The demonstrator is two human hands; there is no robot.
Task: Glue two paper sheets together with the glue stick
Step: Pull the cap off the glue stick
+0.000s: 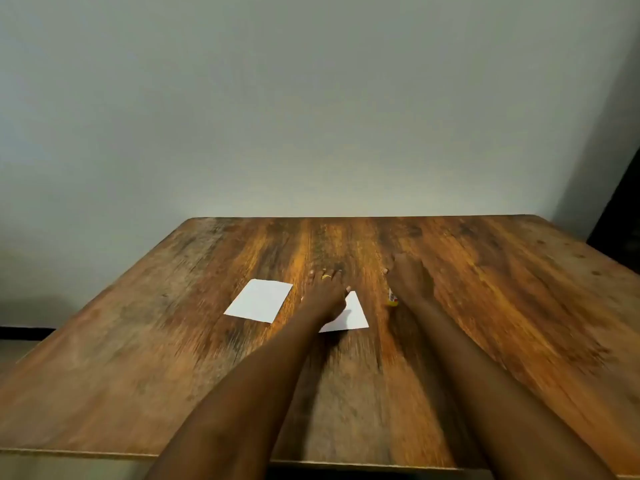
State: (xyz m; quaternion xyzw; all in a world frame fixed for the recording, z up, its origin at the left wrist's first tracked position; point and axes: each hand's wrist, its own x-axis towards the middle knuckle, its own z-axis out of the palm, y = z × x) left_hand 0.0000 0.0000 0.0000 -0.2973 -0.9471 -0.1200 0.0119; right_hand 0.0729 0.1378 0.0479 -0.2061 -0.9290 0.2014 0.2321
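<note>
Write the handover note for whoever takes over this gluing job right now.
Left hand: flat, fingers spread, resting on the right paper sheet.
Right hand: over the glue stick; blur hides whether its grip has closed.
Left paper sheet: lies apart on the wooden table, untouched.
Done: nothing visibly glued; the sheets are separate.
Left: pick up the stick, spread glue, press the sheets together.

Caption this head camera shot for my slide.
Left hand rests on one paper sheet, right hand beside the glue stick.
</note>
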